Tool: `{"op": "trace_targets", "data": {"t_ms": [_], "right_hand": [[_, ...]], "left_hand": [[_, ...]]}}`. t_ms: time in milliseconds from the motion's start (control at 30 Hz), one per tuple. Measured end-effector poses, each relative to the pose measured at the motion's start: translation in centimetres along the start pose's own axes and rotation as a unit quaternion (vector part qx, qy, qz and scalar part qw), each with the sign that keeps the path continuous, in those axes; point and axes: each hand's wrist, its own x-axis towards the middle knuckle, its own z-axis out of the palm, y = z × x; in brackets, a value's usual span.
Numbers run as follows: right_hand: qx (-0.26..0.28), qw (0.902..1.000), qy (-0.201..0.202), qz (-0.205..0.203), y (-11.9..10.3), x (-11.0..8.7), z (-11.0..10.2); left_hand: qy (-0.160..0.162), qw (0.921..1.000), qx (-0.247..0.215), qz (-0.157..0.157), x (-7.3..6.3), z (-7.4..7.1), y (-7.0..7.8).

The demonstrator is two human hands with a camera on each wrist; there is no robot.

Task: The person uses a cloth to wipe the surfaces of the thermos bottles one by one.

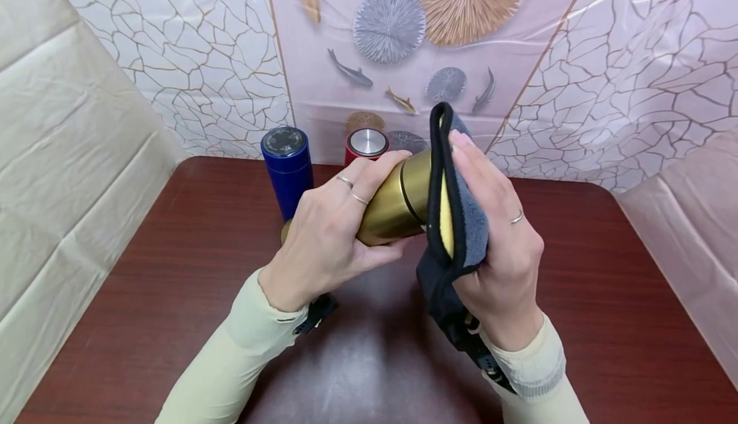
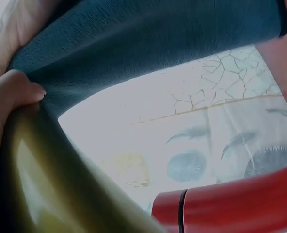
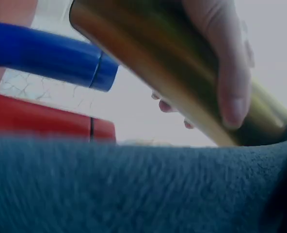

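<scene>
A gold thermos flask [image 1: 392, 212] is held tilted above the table, its upper end toward the right. My left hand [image 1: 323, 232] grips it round the body; the thumb [image 3: 233, 97] lies along its side in the right wrist view. Around the flask's upper end my right hand [image 1: 501, 238] holds a folded cloth [image 1: 469, 212], grey outside and yellow inside with black edging. The cloth hides that end, and part of it hangs below the right hand. In the left wrist view the grey cloth [image 2: 148, 43] stretches across the top beside the gold flask [image 2: 51, 179].
A blue flask [image 1: 286, 168] stands at the back left of the dark red-brown table [image 1: 144, 270]. Next to it is a red flask [image 1: 367, 143] with a silver top, partly behind the left hand. Patterned wall covering [image 1: 213, 59] rises behind the table.
</scene>
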Motion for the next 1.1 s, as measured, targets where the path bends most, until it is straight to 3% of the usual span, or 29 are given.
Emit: {"op": "trace_targets", "data": {"t_ms": [133, 233, 367, 500, 633, 800, 867, 967, 1100], "right_hand": [[0.0, 0.9962, 0.086, 0.012, -0.3, -0.3, 0.4], [-0.015, 0.9846, 0.174, 0.003, -0.3, -0.8, 0.7], [-0.021, 0.9756, 0.218, -0.013, 0.1, -1.3, 1.0], [0.004, 0.9794, 0.196, -0.048, 0.8, -1.5, 1.0], [0.017, 0.9889, 0.13, -0.071, 1.2, -1.1, 0.7], [-0.001, 0.9993, 0.008, -0.038, 1.0, -0.6, -0.4], [-0.008, 0.9996, -0.02, -0.018, 0.8, -0.4, -0.7], [-0.021, 0.9997, -0.012, 0.004, 0.4, -0.4, -0.6], [-0.071, 0.995, 0.068, 0.017, -0.1, -0.9, 0.1]], "left_hand": [[0.022, 0.9995, -0.023, -0.005, 0.0, 0.4, 0.2], [0.027, 0.9989, -0.037, -0.01, 0.1, 0.9, 0.3], [0.024, 0.9993, -0.022, -0.016, 0.0, 1.0, 0.2], [0.012, 0.9999, -0.006, -0.009, 0.0, 0.5, -0.2], [0.003, 0.9999, 0.013, 0.007, -0.1, 0.1, -0.5], [0.006, 0.9989, 0.038, 0.025, 0.0, -0.1, -0.7], [0.013, 0.9985, 0.044, 0.029, 0.0, -0.2, -0.6], [0.027, 0.9983, 0.043, 0.029, 0.1, -0.3, -0.5], [0.044, 0.9984, 0.033, 0.015, 0.1, -0.2, -0.5]]}}
